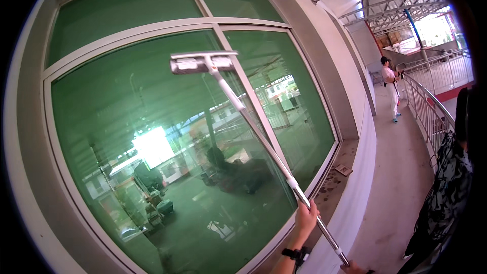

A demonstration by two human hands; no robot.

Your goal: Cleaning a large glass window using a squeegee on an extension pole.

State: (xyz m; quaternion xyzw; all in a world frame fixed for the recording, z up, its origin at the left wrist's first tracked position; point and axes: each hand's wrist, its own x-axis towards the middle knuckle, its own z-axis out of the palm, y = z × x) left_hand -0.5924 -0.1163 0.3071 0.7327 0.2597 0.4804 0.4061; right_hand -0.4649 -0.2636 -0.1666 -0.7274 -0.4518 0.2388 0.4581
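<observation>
A window squeegee with a white head and a long silver pole reaches up across the green-tinted window. Its head lies against the upper part of the large pane, by the vertical frame bar. My left hand, with a dark band on the wrist, wraps round the middle of the pole. Near the pole's bottom end, my right hand closes on it at the lower edge of the view, mostly cut off.
A stained window sill holds a small flat brown piece. To the right runs a walkway with a metal railing. Another person in light clothing stands farther along it. Someone in dark patterned clothing is close at right.
</observation>
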